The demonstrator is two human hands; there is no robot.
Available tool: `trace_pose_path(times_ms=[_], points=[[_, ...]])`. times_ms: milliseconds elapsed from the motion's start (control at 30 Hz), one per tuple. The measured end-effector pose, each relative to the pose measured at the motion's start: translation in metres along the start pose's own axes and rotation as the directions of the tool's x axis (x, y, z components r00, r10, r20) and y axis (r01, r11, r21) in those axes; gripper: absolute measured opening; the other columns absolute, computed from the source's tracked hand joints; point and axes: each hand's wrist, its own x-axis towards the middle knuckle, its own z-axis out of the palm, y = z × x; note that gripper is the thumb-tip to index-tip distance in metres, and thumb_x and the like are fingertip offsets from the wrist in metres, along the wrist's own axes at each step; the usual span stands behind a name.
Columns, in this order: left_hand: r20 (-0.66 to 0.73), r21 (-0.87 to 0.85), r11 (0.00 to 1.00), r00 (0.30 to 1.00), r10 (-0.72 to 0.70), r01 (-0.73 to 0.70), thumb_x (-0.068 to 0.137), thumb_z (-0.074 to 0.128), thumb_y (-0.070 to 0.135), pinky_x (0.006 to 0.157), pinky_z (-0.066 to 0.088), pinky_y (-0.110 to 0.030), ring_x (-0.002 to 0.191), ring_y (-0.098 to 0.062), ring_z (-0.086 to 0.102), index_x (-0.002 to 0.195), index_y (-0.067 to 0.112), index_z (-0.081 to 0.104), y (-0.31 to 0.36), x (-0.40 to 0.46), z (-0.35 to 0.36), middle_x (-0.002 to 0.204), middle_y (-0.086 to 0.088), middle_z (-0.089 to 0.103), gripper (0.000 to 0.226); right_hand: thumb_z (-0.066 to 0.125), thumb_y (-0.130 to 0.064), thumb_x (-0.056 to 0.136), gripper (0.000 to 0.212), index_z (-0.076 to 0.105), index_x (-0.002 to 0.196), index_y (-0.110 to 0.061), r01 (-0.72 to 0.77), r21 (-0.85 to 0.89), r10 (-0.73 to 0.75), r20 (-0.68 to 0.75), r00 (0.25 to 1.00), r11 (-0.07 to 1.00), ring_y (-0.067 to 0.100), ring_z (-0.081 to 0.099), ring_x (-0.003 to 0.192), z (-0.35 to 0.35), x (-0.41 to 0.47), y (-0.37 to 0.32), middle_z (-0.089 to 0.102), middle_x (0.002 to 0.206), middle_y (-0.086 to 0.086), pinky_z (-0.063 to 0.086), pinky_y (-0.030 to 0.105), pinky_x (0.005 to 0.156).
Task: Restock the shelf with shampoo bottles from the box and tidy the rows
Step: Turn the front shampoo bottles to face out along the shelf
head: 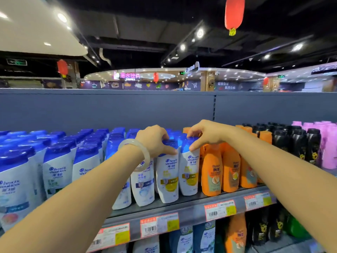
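Two white shampoo bottles with blue caps and yellow labels stand side by side at the front of the top shelf (182, 209). My left hand (155, 139), with a pale bangle on its wrist, grips the cap of the left bottle (166, 179). My right hand (206, 134) pinches the cap of the right bottle (189, 172). Both bottles stand upright and touch each other. No box is in view.
Rows of white, blue-capped bottles (56, 172) fill the shelf to the left. Orange bottles (212, 172), black bottles (299, 143) and pink bottles (328, 145) stand to the right. Price tags (219, 209) line the shelf edge, with more bottles on the shelf below (202, 238).
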Motion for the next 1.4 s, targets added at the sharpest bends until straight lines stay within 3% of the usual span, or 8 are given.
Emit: trace_pose_path(times_ms=[133,367,567,767,867,1000,1167,1400], points=[[0.009,-0.030,0.999,1.000,0.011,-0.011,0.073,0.071,0.048,0.095,0.046,-0.038,0.105,-0.019,0.059,0.117,0.016,0.060,0.003,-0.004,-0.001,0.115,0.000,0.064,0.056,0.070,-0.031,0.080,0.045,0.057,0.120,-0.015,0.001,0.021,-0.002,0.032,1.000,1.000,0.013,0.052,0.108,-0.004,-0.004,0.003,0.053,0.113,-0.004,0.042,0.015,0.065],[0.011,-0.029,1.000,1.000,0.013,-0.012,0.075,0.068,0.051,0.099,0.043,-0.038,0.108,-0.018,0.058,0.123,0.019,0.057,0.004,-0.010,0.001,0.119,0.002,0.063,0.059,0.067,-0.031,0.082,0.042,0.056,0.119,-0.015,0.042,0.035,-0.045,0.075,0.996,0.998,0.014,0.053,0.108,-0.007,-0.006,0.008,0.056,0.118,-0.001,0.049,0.019,0.072],[-0.002,0.026,1.000,1.000,0.006,-0.006,0.076,0.066,0.052,0.098,0.043,-0.036,0.107,-0.017,0.057,0.123,0.022,0.056,0.010,-0.013,0.001,0.120,0.003,0.062,0.057,0.067,-0.031,0.081,0.035,0.057,0.112,-0.019,0.087,0.038,-0.090,0.094,0.991,0.995,0.013,0.054,0.107,-0.007,-0.010,0.016,0.056,0.111,-0.005,0.053,0.029,0.079],[-0.023,0.059,0.998,1.000,0.003,-0.002,0.073,0.067,0.055,0.100,0.041,-0.035,0.109,-0.017,0.057,0.130,0.024,0.049,0.011,-0.015,-0.002,0.119,0.004,0.062,0.067,0.068,-0.034,0.080,0.047,0.055,0.122,-0.017,0.092,0.039,-0.095,0.096,0.991,0.995,0.011,0.053,0.107,-0.008,-0.010,0.013,0.057,0.122,-0.002,0.050,0.023,0.079],[-0.092,-0.028,0.999,0.996,-0.021,0.019,0.076,0.064,0.054,0.100,0.043,-0.037,0.111,-0.018,0.057,0.128,0.021,0.051,0.002,-0.021,-0.015,0.120,0.003,0.062,0.063,0.070,-0.041,0.077,0.053,0.057,0.123,-0.020,0.123,0.090,-0.123,-0.003,0.992,0.988,0.012,0.057,0.109,-0.012,-0.011,-0.001,0.060,0.120,-0.004,0.048,0.027,0.091],[-0.158,0.033,0.993,0.981,-0.110,0.116,0.082,0.060,0.049,0.095,0.045,-0.039,0.106,-0.020,0.058,0.114,0.016,0.062,-0.031,-0.036,-0.035,0.114,-0.001,0.065,0.046,0.064,-0.043,0.082,0.034,0.065,0.109,-0.021,0.284,0.075,-0.268,-0.175,0.947,0.956,0.010,0.061,0.099,-0.002,-0.006,-0.043,0.065,0.105,-0.006,0.050,0.028,0.089],[-0.163,0.019,0.978,0.966,-0.200,0.206,0.077,0.068,0.044,0.093,0.045,-0.035,0.106,-0.019,0.057,0.113,0.015,0.064,-0.071,-0.062,-0.049,0.113,0.000,0.065,0.045,0.062,-0.043,0.084,0.045,0.058,0.120,-0.016,0.368,-0.101,-0.374,-0.049,0.926,0.924,0.018,0.056,0.105,0.025,0.012,-0.099,0.060,0.115,0.001,0.047,0.032,0.091],[-0.095,0.135,0.969,0.976,-0.195,0.207,0.075,0.070,0.047,0.093,0.043,-0.037,0.105,-0.021,0.052,0.120,0.020,0.058,-0.085,-0.066,-0.045,0.110,0.000,0.060,0.054,0.075,-0.040,0.073,0.051,0.059,0.113,-0.011,0.277,-0.117,-0.274,0.042,0.961,0.954,0.022,0.062,0.092,0.033,0.035,-0.113,0.062,0.111,0.004,0.051,0.032,0.081]])
